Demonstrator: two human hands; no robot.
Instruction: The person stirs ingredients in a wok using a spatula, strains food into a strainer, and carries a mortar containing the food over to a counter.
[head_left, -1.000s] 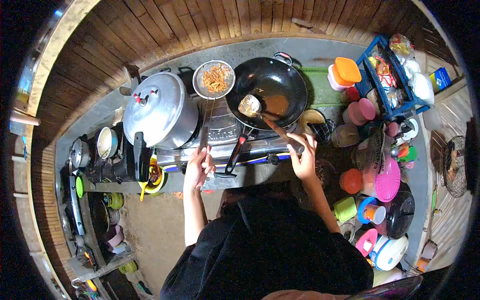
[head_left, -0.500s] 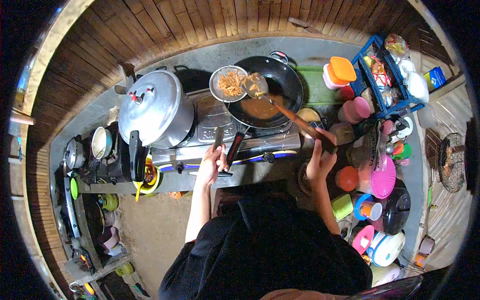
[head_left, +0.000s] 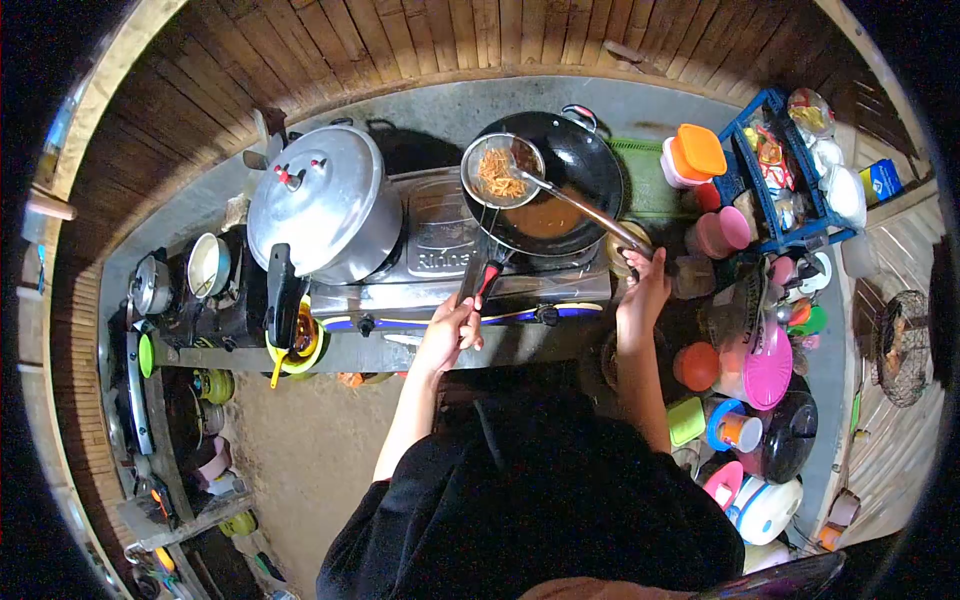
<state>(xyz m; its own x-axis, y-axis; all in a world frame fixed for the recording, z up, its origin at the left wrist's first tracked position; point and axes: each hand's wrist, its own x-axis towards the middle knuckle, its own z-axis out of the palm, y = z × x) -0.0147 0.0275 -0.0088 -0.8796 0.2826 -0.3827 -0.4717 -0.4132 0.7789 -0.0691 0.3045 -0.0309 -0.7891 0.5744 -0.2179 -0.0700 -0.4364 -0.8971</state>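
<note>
My left hand (head_left: 452, 335) is closed around the handle of a round mesh strainer (head_left: 481, 198), held above the left side of a black wok (head_left: 598, 165). Brown fried shreds (head_left: 497, 172) lie in the strainer. My right hand (head_left: 643, 290) grips the handle of a long spatula (head_left: 590, 212). Its head is at the strainer's right side, over the shreds, and its outline is hard to make out. Brown oil (head_left: 545, 218) pools in the bottom of the wok, which sits on the right burner of a gas stove (head_left: 440, 225).
A large pressure cooker (head_left: 320, 205) stands on the left of the stove. A yellow bowl (head_left: 305, 360) is below it. To the right are an orange container (head_left: 697, 150), a blue basket (head_left: 745, 165) and pink lidded tubs (head_left: 767, 368). A bamboo wall (head_left: 430, 40) rises behind.
The strainer has moved right, further over the wok. The spatula, with food on its head before, has shifted slightly, and its handle has turned. The whole view has shifted a little.
</note>
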